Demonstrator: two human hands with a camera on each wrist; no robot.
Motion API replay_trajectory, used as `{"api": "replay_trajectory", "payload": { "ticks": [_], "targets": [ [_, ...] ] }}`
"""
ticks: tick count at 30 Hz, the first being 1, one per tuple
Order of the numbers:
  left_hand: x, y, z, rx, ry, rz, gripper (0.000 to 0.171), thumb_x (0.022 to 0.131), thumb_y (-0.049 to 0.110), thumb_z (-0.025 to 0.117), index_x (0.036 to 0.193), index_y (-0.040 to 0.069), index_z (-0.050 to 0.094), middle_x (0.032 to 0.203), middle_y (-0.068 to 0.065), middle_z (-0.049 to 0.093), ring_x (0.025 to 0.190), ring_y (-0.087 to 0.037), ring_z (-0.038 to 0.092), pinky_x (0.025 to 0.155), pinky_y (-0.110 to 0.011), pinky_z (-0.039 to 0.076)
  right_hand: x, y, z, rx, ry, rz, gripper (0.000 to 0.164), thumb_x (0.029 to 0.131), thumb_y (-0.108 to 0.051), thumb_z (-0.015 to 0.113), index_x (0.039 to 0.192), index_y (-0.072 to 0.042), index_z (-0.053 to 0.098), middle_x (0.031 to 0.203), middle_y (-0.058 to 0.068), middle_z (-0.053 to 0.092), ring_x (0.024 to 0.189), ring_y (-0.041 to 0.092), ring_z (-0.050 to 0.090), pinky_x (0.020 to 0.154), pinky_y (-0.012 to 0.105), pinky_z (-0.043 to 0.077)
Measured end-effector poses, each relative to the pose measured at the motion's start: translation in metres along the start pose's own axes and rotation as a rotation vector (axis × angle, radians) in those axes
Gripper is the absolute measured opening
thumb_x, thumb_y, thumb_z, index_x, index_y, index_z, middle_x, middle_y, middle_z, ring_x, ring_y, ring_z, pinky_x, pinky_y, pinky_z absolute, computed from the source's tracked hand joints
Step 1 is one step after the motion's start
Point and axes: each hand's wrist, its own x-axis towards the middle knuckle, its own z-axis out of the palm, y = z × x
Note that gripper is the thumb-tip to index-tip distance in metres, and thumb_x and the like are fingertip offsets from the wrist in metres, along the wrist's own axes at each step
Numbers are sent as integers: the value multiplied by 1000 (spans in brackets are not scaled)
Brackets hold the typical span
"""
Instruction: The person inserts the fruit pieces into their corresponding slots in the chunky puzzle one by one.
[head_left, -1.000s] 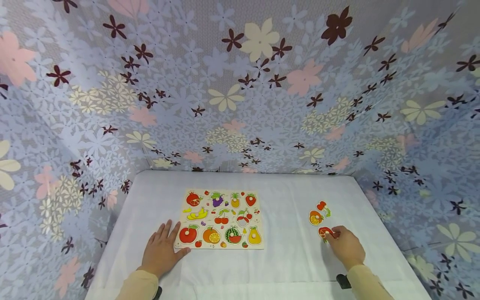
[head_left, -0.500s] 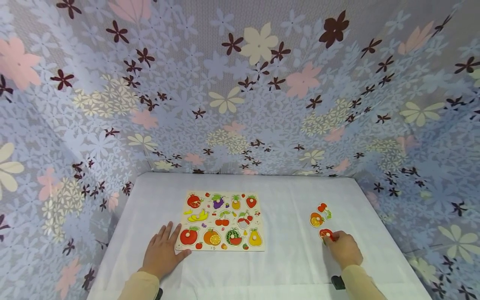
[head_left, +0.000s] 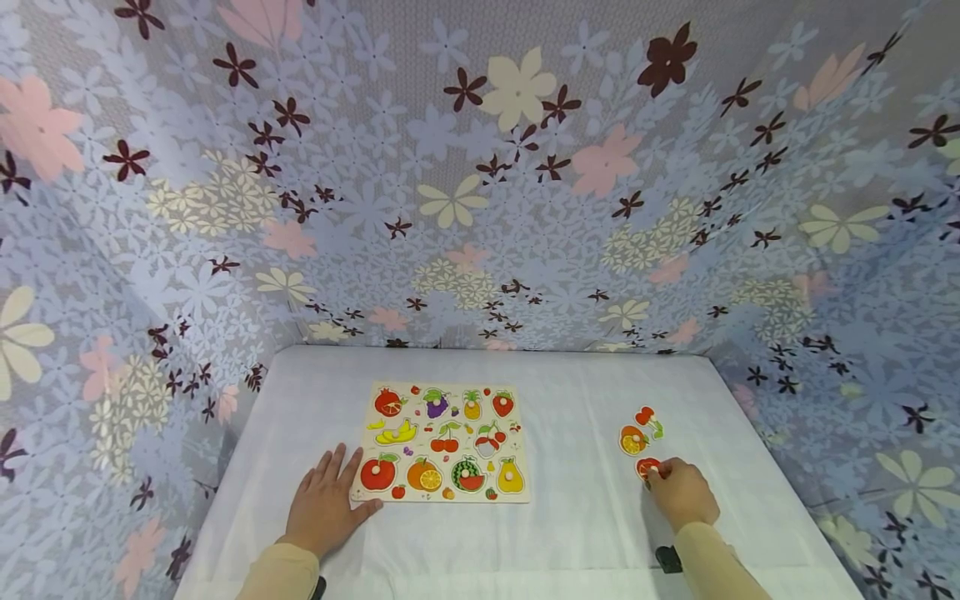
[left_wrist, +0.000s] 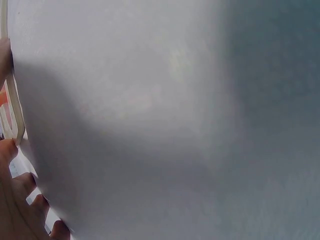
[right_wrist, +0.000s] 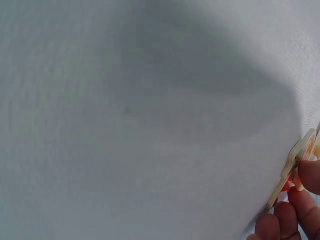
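Note:
A wooden fruit puzzle board (head_left: 465,496) lies flat on the white-covered table. My left hand (head_left: 322,504) rests with fingers spread at its lower left corner, the thumb along the front edge. Its fingertips (left_wrist: 59,230) show in the left wrist view. Over on the right, my right hand (head_left: 684,492) pinches the small knob of a red pomegranate puzzle piece (head_left: 647,468) between thumb and fingers. In the right wrist view the piece's pale wooden edge (right_wrist: 275,192) appears close to the cloth. The hand hides part of its picture.
An orange puzzle piece (head_left: 632,441) lies just beyond the pomegranate piece. Past it is a cherry puzzle piece (head_left: 649,421). White cloth (head_left: 573,442) spreads between board and pieces. Flowered fabric (head_left: 450,250) hangs round the table's back and sides.
My right hand has shifted slightly left and turned a little, still pinching the pomegranate piece, which stays near the same spot. The left hand and board hold their places.

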Motion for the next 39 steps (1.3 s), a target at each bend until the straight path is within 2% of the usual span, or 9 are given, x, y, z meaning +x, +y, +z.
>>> {"api": "replay_trajectory", "payload": {
  "ticks": [10,19,23,28,30,34,39],
  "targets": [
    [-3,6,-4,-5,35,18,96,82,63,70,153,7,39,156,-27,30,142,-48,27,112,-65,24,-6,5,-1,39,28,-34,28,93,-27,67,98,1,65,83,12,61,69,26,55,54,37,45],
    [-3,5,-4,-1,15,8,95,83,62,70,154,7,38,157,-27,29,142,-48,26,112,-65,24,-7,3,-2,41,32,-44,27,94,-23,64,102,2,65,88,15,60,74,29,56,59,43,48],
    [-4,5,-5,1,7,-1,96,82,63,69,154,8,37,157,-26,28,142,-48,26,112,-65,23,-9,2,2,46,43,-52,28,94,-22,64,107,2,65,98,20,57,81,33,57,67,49,51],
    [-3,5,-7,-2,14,3,95,83,62,70,154,7,38,157,-27,28,142,-48,26,112,-65,23,-12,-1,7,77,59,-61,30,94,-19,64,115,3,65,115,28,56,98,43,59,83,59,50],
    [-3,5,-7,2,17,5,95,83,62,70,154,7,38,157,-27,29,142,-48,26,112,-65,24,-12,-2,8,94,65,-74,29,94,-17,64,115,2,65,113,26,59,96,41,60,82,58,50],
    [-4,6,-9,6,10,4,95,83,62,70,154,7,37,157,-27,28,142,-48,26,112,-65,23,-13,-4,8,101,59,-113,30,92,-17,66,115,2,66,101,20,65,83,33,61,72,53,51],
    [-3,5,-6,-4,5,6,95,83,63,69,154,7,37,157,-27,28,142,-48,26,112,-65,23,-13,-4,10,93,51,-130,32,92,-18,68,116,2,67,107,22,65,87,34,62,75,55,52]
  ]
}}
